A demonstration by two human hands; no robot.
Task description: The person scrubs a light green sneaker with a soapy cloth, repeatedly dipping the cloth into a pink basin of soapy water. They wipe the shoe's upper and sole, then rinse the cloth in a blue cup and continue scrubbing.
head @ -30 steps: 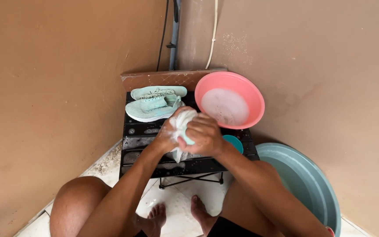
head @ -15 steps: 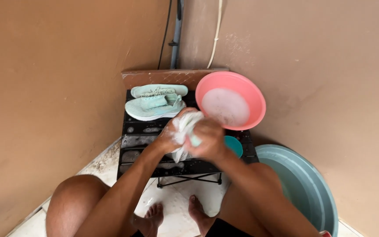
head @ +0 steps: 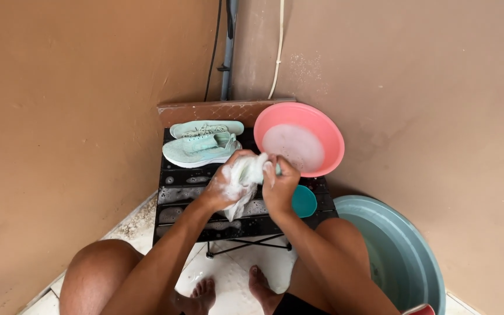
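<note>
Both hands, the left hand [head: 224, 188] and the right hand [head: 279, 185], have a closed grip on a soapy white cloth [head: 245, 175] above the black counter's [head: 173, 195] middle, near the mint shoes [head: 202, 146] and the pink basin [head: 298, 139].

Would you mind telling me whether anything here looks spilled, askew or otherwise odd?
Nothing looks damaged. Suds and wet patches cover the black folding table around the soapy white cloth that both hands grip. The pink basin overhangs the table's right edge slightly. The mint shoes lie tidily at the back.
</note>
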